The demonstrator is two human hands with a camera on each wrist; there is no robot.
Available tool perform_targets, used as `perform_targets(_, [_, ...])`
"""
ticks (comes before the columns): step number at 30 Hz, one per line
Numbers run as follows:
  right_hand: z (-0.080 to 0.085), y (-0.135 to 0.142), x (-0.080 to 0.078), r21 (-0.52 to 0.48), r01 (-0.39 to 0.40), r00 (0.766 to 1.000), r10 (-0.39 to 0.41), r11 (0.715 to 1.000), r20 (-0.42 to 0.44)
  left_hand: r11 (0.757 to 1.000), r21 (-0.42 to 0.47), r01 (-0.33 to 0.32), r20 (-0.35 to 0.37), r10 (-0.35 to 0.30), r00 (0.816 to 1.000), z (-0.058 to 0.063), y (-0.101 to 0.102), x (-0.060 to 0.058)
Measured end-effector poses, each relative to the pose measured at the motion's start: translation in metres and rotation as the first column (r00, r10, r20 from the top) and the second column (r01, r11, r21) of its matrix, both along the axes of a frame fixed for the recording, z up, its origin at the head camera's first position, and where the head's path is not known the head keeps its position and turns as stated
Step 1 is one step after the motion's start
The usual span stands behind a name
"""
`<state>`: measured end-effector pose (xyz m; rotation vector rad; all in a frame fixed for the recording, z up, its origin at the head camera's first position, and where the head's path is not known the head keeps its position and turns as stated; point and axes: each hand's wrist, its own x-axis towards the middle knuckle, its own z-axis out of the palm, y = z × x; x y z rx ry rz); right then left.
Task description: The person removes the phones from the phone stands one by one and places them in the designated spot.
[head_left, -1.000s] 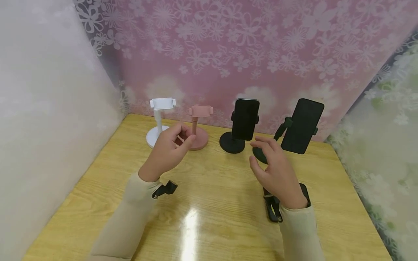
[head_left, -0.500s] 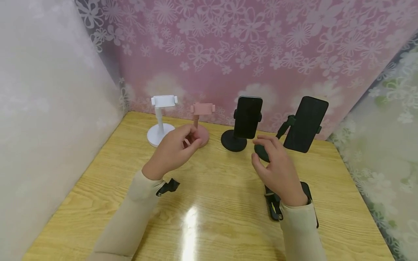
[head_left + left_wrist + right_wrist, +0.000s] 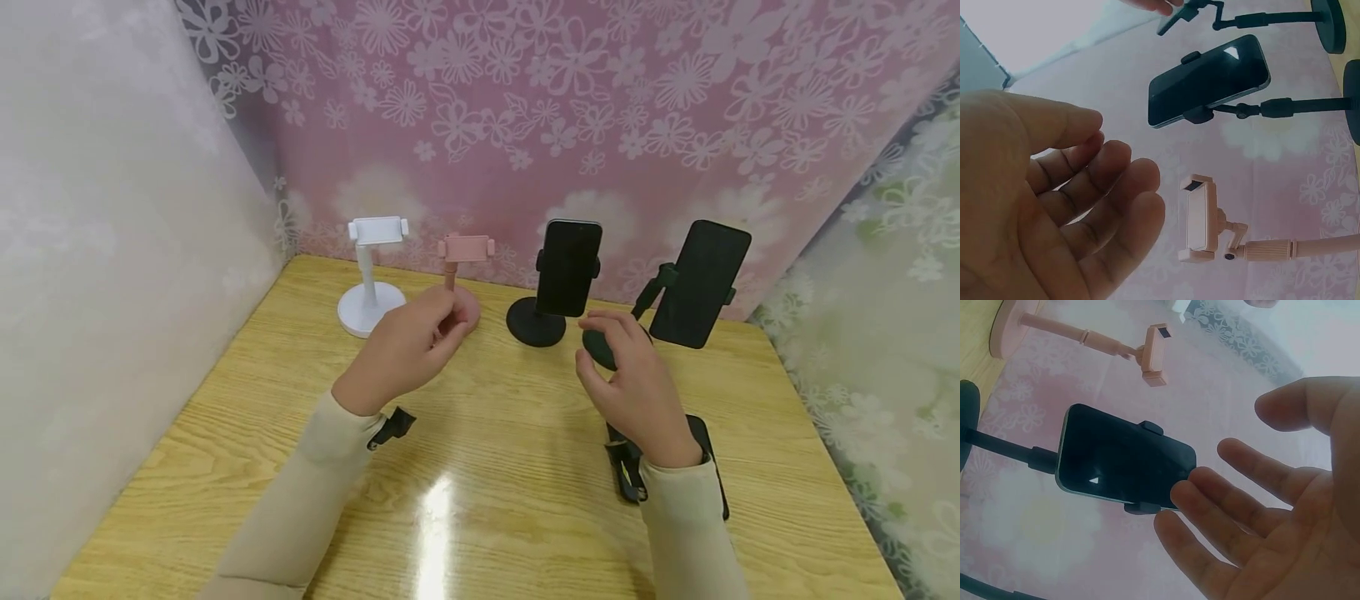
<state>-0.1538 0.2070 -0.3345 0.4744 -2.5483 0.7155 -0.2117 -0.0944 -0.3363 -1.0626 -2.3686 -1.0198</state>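
My left hand (image 3: 405,346) hovers before the pink phone stand (image 3: 467,248) and covers part of its base and pole. Its fingers are loosely curled, and the left wrist view shows them apart from the pink holder (image 3: 1200,219), gripping nothing. My right hand (image 3: 637,387) has relaxed, spread fingers and holds nothing. It is nearest to the phone (image 3: 568,267) clamped upright in the black stand (image 3: 536,325); in the right wrist view its fingertips overlap that phone's edge, and I cannot tell whether they touch. A larger phone (image 3: 701,283) sits tilted in the dark green stand (image 3: 597,348).
A white phone stand (image 3: 378,230) with nothing in its holder is at the back left. A dark, flat phone-like object (image 3: 705,442) lies on the wooden table (image 3: 510,500), partly hidden by my right wrist. Patterned cloth walls (image 3: 480,125) close in the back and sides.
My left hand has shifted slightly right and its fingers have drawn a little closer together. The right hand keeps nearly the same pose. The head view has tilted slightly; the stands stay in place.
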Motion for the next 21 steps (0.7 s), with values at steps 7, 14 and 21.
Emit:
perform_targets(7, [0.0, 0.003, 0.002, 0.005, 0.007, 1.0, -0.007, 1.0, -0.002, 0.999, -0.049, 0.001, -0.037, -0.003, 0.999, 0.002, 0.004, 0.001])
perform_targets(14, [-0.007, 0.003, -0.004, -0.001, 0.026, 0.999, -0.026, 1.0, 0.032, 0.999, -0.039, 0.022, -0.056, -0.024, 0.998, 0.002, 0.001, -0.001])
perform_targets(21, [-0.015, 0.008, -0.023, -0.22, 0.07, 0.991, -0.042, 0.973, 0.13, 0.999, -0.032, 0.023, -0.006, -0.024, 1.0, 0.003, -0.002, -0.001])
